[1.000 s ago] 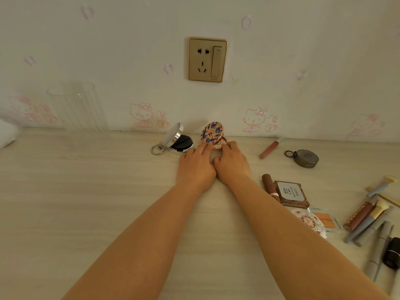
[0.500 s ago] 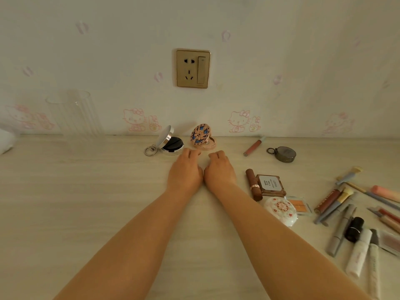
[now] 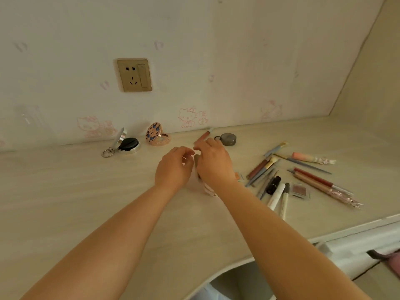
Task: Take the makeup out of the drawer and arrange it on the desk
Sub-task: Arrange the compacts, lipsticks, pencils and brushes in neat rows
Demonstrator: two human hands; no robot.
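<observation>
Desk (image 3: 65, 191), left hand (image 3: 173, 169) loosely curled, right hand (image 3: 214, 167) alongside

Makeup (image 3: 275, 180) scattered across desk (image 3: 86, 191)

gold wall socket (image 3: 134, 75), cartoon-cat wallpaper (image 3: 187, 117)

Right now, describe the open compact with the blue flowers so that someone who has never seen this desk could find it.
Start at the gold wall socket and drop straight down to the desk's back edge. Two open compacts stand there by the wall. Take the right one, the floral compact: pink-gold with a blue-patterned lid, unlike the silver compact with its key ring.
</observation>
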